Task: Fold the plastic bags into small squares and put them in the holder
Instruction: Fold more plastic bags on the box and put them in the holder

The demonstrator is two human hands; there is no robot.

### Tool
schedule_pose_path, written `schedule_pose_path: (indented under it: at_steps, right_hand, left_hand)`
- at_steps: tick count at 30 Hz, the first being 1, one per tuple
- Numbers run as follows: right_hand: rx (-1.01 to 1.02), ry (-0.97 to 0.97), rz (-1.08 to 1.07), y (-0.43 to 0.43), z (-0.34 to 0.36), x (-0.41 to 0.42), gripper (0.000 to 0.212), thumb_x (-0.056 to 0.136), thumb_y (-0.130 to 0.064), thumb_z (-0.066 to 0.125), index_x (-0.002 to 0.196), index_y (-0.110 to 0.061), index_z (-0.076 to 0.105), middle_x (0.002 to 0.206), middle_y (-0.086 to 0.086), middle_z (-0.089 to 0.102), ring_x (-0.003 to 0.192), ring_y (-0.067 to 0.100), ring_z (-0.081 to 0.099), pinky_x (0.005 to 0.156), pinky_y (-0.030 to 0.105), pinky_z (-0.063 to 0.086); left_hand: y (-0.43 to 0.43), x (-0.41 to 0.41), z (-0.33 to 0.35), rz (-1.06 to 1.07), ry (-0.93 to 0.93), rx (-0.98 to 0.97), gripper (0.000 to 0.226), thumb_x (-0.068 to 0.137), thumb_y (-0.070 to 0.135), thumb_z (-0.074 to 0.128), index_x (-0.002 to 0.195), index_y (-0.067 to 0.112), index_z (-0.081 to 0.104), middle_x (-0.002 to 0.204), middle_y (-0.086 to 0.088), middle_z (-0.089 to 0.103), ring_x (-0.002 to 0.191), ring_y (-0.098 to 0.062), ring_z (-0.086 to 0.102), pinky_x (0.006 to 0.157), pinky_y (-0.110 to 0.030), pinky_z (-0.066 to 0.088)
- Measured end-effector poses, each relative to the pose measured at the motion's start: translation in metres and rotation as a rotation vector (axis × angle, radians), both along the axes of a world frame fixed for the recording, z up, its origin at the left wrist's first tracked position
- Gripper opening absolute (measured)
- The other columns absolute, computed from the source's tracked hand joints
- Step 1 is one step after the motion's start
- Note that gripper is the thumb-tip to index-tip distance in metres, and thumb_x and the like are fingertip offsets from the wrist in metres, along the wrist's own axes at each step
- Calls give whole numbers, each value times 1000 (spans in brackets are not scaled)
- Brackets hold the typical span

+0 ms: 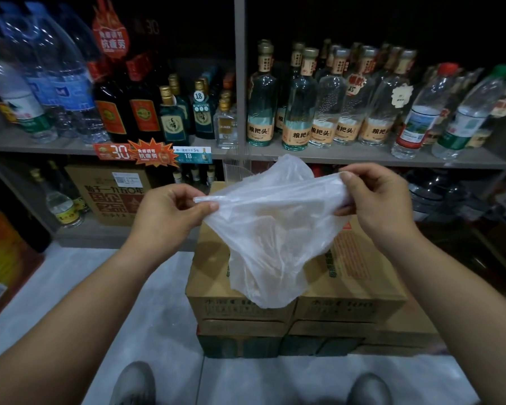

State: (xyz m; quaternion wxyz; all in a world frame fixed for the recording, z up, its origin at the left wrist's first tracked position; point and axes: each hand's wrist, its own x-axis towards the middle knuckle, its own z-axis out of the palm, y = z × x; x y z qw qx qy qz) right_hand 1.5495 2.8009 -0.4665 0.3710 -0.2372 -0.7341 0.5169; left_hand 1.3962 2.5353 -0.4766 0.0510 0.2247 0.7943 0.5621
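Thin translucent white plastic bag (269,229) is held in the air, its top edge stretched between both hands. Left hand (170,214): grip clenched on the bag's left end, thumb on top. Right hand (374,200): grip pinching the right end. The bag's loose lower part hangs in front of a stack of brown cardboard boxes (360,276) on the pale floor (56,287) — contact cannot be told. Behind, a grey shelf (362,159) carries rows of glass and plastic bottles (262,95).
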Motion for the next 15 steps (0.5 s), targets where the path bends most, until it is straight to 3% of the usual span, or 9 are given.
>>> schedule_pose_path:
  at_steps: [2, 4, 8, 10, 12, 14, 15]
  right_hand:
    - [105, -32, -42, 0, -1, -2, 12, 100, -18, 62, 96, -25, 71, 91, -4, 70, 76, 15, 69, 53, 27, 59]
    - [121, -41, -57, 1, 0, -5, 11, 100, -20, 61, 99, -25, 71, 92, -7, 70, 83, 9, 68, 56, 23, 59]
    - [54, -52, -24, 0, 1, -13, 17, 99, -19, 63, 115, -20, 69, 99, -7, 72, 89, 3, 69, 67, 21, 61]
    - [3, -31, 13, -1, 3, -15, 33, 97, -19, 66, 130, -16, 63, 109, -4, 71, 99, 6, 69, 82, 28, 61]
    - [25, -28, 39, -3, 6, -15, 48, 95, -25, 70, 140, -18, 56, 129, -2, 65, 118, 9, 62, 101, 30, 52]
    - [89, -25, 46, -10, 11, -9, 47, 93, -31, 71, 137, -21, 57, 134, -5, 62, 123, 5, 57, 102, 27, 47]
    - [134, -28, 41, -17, 13, -5, 40, 93, -32, 71, 131, -22, 62, 126, -8, 65, 116, 2, 60, 97, 25, 49]
  left_hand:
    - [-2, 1, -1, -2, 176, -162, 13, 85, 28, 80, 82, 20, 71, 95, 2, 67, 86, -14, 65, 76, -27, 54]
    - [-3, 5, 0, -89, 257, -189, 15, 85, 30, 79, 83, 19, 69, 106, 8, 62, 95, -7, 61, 78, -20, 51]
    - [-1, 16, -1, -281, 188, -220, 19, 82, 31, 83, 97, 31, 72, 93, 13, 68, 88, -3, 63, 73, -19, 52]
    - [2, 17, -4, -266, 214, -275, 20, 82, 30, 83, 101, 31, 75, 91, 15, 70, 87, 1, 64, 76, -19, 52]
    - [3, 16, -5, -199, 226, -273, 8, 87, 28, 79, 95, 28, 77, 88, 17, 72, 84, 3, 65, 74, -22, 53]
    - [3, 14, -4, -118, 185, -214, 3, 90, 28, 76, 90, 25, 77, 85, 13, 73, 78, -1, 67, 67, -21, 55]
    - [4, 14, -3, -89, 136, -155, 5, 90, 27, 76, 89, 22, 77, 83, 8, 73, 75, -5, 69, 63, -21, 56]
